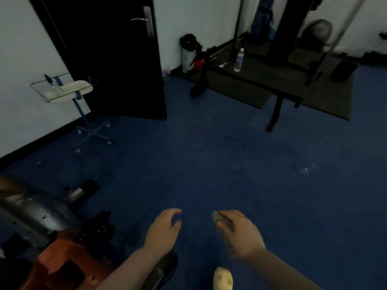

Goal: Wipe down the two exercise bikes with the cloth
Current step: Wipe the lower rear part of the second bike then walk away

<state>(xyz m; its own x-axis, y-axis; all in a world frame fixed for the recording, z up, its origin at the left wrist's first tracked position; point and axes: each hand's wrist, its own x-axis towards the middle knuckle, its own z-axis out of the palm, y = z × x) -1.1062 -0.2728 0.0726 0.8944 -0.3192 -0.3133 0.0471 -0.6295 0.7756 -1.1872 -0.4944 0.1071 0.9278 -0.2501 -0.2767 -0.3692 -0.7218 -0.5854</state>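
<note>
One exercise bike (41, 227) fills the lower left corner, with a grey housing, an orange frame and a black pedal. My right hand (240, 233) hovers over the blue floor to the right of it, closed around a small grey cloth (223, 220) that sticks out past my fingers. My left hand (164, 229) is beside it, nearer the bike, fingers curled apart and holding nothing. A second bike is not visible.
A black door (109, 59) stands open at the back left, with a blue wheeled stand (81, 105) carrying a white tray beside it. A dark bench (261, 80) with a water bottle (239, 59) is at the back right. A yellow shoe (223, 279) shows at the bottom edge.
</note>
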